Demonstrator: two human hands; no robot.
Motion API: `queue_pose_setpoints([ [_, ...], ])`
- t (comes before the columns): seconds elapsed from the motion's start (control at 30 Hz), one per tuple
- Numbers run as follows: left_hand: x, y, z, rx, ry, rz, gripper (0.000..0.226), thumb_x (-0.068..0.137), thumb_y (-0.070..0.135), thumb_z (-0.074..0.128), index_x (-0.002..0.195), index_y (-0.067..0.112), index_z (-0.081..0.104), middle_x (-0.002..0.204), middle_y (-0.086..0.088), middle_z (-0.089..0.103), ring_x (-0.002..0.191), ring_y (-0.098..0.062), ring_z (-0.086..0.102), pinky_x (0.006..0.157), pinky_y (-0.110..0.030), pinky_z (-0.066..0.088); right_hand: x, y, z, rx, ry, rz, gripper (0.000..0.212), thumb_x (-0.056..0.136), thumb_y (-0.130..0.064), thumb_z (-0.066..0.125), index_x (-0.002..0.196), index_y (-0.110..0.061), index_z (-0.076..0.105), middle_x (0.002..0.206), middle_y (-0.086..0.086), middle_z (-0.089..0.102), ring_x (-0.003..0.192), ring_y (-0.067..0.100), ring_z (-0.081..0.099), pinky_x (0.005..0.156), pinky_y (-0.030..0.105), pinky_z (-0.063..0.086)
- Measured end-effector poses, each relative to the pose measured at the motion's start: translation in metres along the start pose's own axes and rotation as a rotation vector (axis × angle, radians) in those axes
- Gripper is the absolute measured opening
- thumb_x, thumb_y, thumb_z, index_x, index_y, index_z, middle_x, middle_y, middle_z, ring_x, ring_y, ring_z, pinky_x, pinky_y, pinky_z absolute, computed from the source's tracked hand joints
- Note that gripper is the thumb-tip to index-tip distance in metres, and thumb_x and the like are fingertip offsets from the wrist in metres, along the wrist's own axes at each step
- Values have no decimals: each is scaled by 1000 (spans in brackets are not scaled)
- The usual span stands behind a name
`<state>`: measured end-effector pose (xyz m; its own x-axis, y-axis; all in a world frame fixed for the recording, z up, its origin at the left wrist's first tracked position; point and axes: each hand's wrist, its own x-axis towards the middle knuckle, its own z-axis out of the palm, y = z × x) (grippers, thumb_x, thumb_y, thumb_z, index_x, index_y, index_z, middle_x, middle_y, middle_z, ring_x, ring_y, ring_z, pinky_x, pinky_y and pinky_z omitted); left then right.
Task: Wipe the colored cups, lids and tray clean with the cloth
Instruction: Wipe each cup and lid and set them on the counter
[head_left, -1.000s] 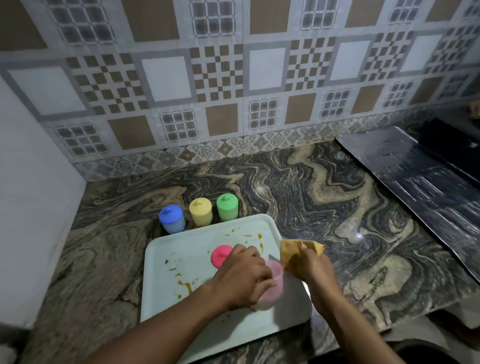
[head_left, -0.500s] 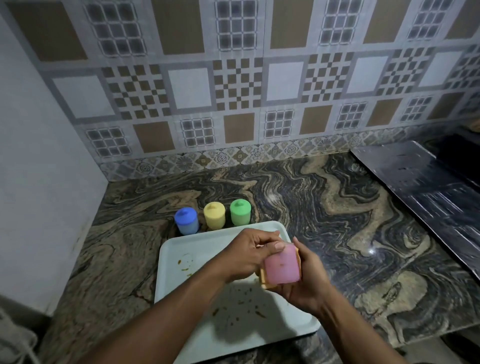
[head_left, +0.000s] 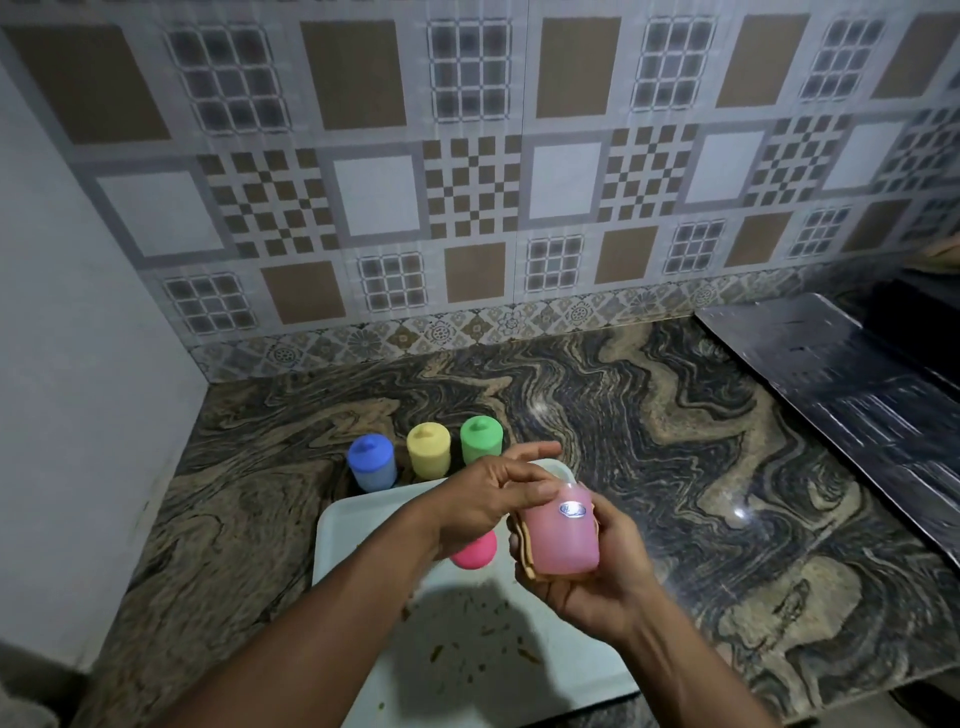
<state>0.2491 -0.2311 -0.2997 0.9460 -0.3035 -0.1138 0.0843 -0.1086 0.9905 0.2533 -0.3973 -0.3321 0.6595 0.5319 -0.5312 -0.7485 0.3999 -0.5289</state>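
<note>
The pink cup (head_left: 561, 530) is held above the tray (head_left: 363, 525), cradled with the cloth (head_left: 525, 551) in the right hand (head_left: 597, 571), the left hand (head_left: 493, 499) resting loose fingers on its top, pink lid (head_left: 474, 552) lying on the tray below.

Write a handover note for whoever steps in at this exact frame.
Right hand cradles the pink cup in the tan cloth, above the tray.
Left hand rests fingers on the cup's top.
Pink lid lies on the tray.
Blue, yellow and green lidded cups stand on the counter behind the tray.
Done: cannot tell.
Left: pink cup in progress, pink lid, tray, which shows brown smears.
</note>
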Motion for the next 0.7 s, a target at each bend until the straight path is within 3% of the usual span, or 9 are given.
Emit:
queue_pose_setpoints([
  [0.1, 1, 7, -3, 11, 37, -38, 10, 93, 25, 67, 96, 22, 76, 147, 3, 48, 135, 1, 43, 107, -23, 37, 4, -2, 5, 16, 57, -109, 51, 94, -48, 48, 104, -4, 71, 95, 24, 67, 73, 36, 65, 63, 38, 50],
  [0.17, 4, 13, -2, 130, 76, 0, 6, 85, 35, 72, 84, 31, 76, 138, 4, 55, 130, 5, 45, 108, -22, 34, 11, -4, 7, -186, 226, -345, 56, 93, -56, 47, 98, -8, 75, 92, 20, 72, 76, 35, 66, 67, 42, 51],
  [0.23, 7, 19, 0, 190, 76, 43, 11, 87, 28, 75, 76, 30, 74, 136, 3, 54, 124, 4, 50, 99, -19, 39, 16, -4, 11, -396, 318, -498, 61, 91, -60, 45, 93, -8, 77, 88, 15, 77, 80, 35, 69, 73, 47, 53],
  [0.27, 8, 20, 0, 169, 53, 54, 16, 89, 21, 73, 75, 28, 73, 139, 2, 51, 122, 0, 53, 91, -18, 44, 16, -5, 13, -381, 307, -480, 60, 94, -57, 44, 96, -6, 76, 87, 15, 76, 79, 35, 69, 72, 48, 53],
  [0.33, 7, 20, -4, 76, 6, 55, 23, 93, 14, 67, 75, 27, 74, 146, 6, 47, 123, -4, 54, 85, -20, 49, 11, -6, 17, -104, 137, -214, 51, 94, -47, 48, 101, -3, 72, 88, 18, 72, 76, 35, 65, 65, 43, 54],
  [0.43, 2, 12, -13, -73, 3, 7, 13, 93, 24, 67, 89, 19, 78, 149, 8, 48, 132, -9, 51, 107, -38, 44, 1, -2, 25, 29, 17, 19, 39, 83, -35, 57, 103, -4, 69, 95, 18, 65, 77, 33, 61, 64, 37, 52],
  [0.53, -1, 10, -19, -49, 53, -26, 12, 88, 29, 71, 93, 21, 78, 140, -1, 57, 131, -9, 51, 113, -36, 37, 8, -5, 30, -37, 116, -116, 42, 90, -43, 52, 105, -7, 68, 94, 20, 65, 78, 34, 62, 60, 37, 52],
  [0.63, 3, 20, -22, 116, 56, 8, 5, 89, 20, 72, 91, 19, 76, 136, 0, 58, 126, -4, 53, 112, -32, 38, 14, -10, 36, -388, 376, -430, 48, 100, -47, 44, 88, -9, 70, 79, 17, 66, 68, 27, 61, 56, 36, 50],
  [0.7, 3, 24, -25, 185, 21, 43, 5, 90, 16, 71, 93, 16, 75, 139, 2, 55, 127, -5, 52, 109, -33, 40, 14, -8, 39, -409, 392, -422, 47, 99, -45, 45, 89, -7, 71, 76, 15, 67, 68, 27, 62, 58, 35, 50],
])
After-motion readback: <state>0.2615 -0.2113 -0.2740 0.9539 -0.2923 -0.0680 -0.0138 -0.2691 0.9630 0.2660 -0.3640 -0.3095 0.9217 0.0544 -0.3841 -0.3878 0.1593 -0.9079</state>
